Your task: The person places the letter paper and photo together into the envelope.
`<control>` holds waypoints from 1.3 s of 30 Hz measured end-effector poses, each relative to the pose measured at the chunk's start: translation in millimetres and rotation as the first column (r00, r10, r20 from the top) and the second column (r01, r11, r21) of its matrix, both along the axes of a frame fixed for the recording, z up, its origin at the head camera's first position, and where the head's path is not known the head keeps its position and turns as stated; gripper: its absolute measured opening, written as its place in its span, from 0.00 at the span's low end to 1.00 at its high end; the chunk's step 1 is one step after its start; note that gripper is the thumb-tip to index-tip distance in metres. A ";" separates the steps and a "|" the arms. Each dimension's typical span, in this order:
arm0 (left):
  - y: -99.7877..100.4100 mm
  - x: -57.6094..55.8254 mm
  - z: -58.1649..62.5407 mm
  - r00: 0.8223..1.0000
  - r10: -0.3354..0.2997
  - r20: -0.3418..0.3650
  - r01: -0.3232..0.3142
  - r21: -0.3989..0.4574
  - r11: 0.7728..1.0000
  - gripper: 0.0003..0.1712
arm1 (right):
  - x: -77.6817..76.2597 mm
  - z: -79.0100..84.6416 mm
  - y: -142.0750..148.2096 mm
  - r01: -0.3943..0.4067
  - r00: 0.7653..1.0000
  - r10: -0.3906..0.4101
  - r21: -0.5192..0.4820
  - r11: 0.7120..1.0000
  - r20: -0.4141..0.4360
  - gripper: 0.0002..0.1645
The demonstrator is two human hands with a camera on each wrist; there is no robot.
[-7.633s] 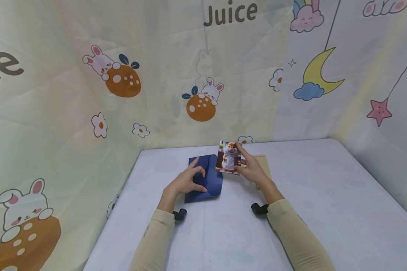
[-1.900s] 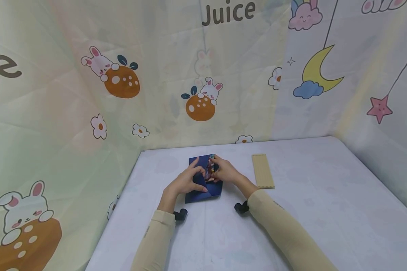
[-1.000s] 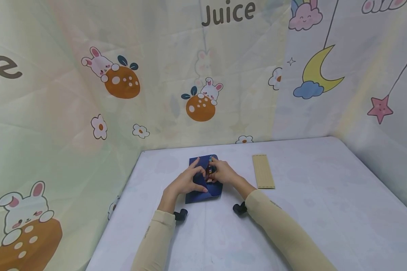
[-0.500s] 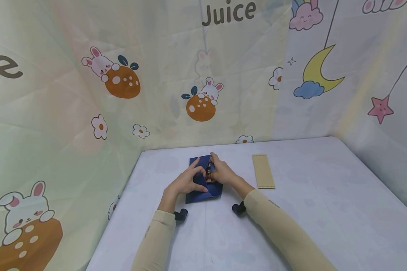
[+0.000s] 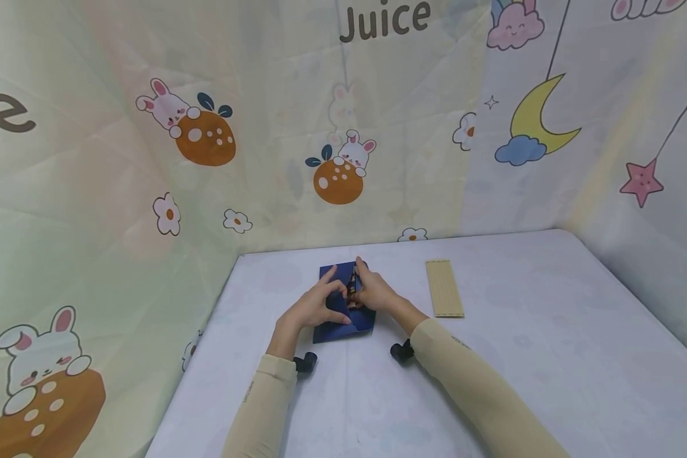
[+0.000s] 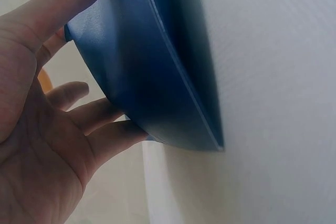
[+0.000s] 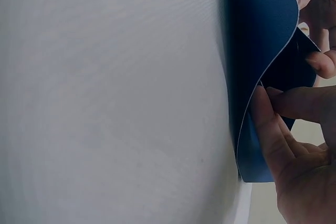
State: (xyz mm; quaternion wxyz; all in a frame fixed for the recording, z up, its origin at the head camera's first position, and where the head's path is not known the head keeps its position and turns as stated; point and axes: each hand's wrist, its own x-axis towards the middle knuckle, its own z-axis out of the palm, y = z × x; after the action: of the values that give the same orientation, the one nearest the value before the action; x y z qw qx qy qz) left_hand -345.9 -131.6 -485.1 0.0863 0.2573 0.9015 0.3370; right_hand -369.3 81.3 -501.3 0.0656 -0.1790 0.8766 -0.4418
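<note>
Envelope of dark-blue paper we grip with our left hand; right hand pinches a colourful printed card partly inside.

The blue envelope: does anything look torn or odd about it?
No damage shows. The blue envelope gapes with a curved wall, which looks odd, but fingers seem to be holding it open; the picture card shows in its opening.

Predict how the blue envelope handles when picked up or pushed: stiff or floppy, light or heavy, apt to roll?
Probably flexible: an edge of the blue envelope curves in the right wrist view. Likely light, since its exposed edges look paper-thin. Unlikely to roll: it looks broad and flat in the head view, so a push might slide or buckle it.
</note>
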 end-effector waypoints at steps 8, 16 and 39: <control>-0.5 0.2 -0.3 1.000 0.003 -0.002 -0.003 -0.003 1.000 0.27 | 1.9 3.7 2.7 0.002 0.999 -0.001 0.028 1.000 -0.038 0.59; 0.6 0.9 0.3 1.000 0.016 0.013 -0.016 -0.013 1.000 0.27 | 4.2 9.0 11.5 0.041 0.998 -0.042 -0.015 0.999 -0.049 0.53; 1.3 1.5 0.7 1.000 0.021 -0.013 -0.021 -0.039 0.999 0.27 | 11.6 13.3 34.7 0.192 0.963 -0.196 -0.036 0.981 -0.184 0.46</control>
State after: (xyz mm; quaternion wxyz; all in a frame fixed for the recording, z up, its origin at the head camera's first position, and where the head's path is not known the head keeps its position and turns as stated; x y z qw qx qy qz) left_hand -344.4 -130.3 -484.4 0.0819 0.2482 0.9111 0.3188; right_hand -357.7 116.0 -488.0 -0.0618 -0.1334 0.8883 -0.4352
